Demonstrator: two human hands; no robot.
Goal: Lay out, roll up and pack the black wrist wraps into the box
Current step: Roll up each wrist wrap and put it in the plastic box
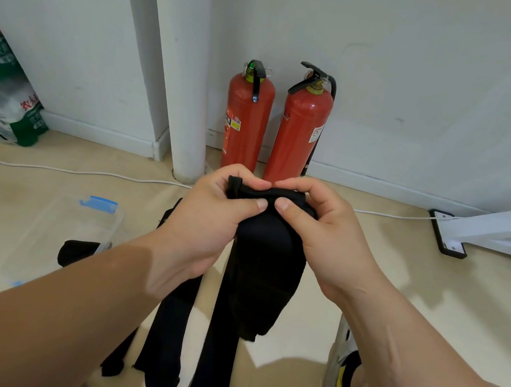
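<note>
Wrap [262,271]: black, at centre, hanging toward 6 o'clock; lower end lost among other cloth at the frame edge.
Strips [171,324]: black, 7 o'clock, partly behind the left forearm.
Box [112,221]: clear, faint, 9 o'clock; black bundle [77,253] at its near end, in or beside unclear.
Left hand [210,216]: clamped on the wrap's top edge.
Right hand [318,233]: pinching the same edge.
Shoe [341,374]: 5 o'clock, half hidden.

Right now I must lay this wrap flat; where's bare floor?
Bare beige floor lies right of the hanging black wrist wraps, between the white cable and the white shoe. Left is crowded: clear plastic box, more black strips.
</note>
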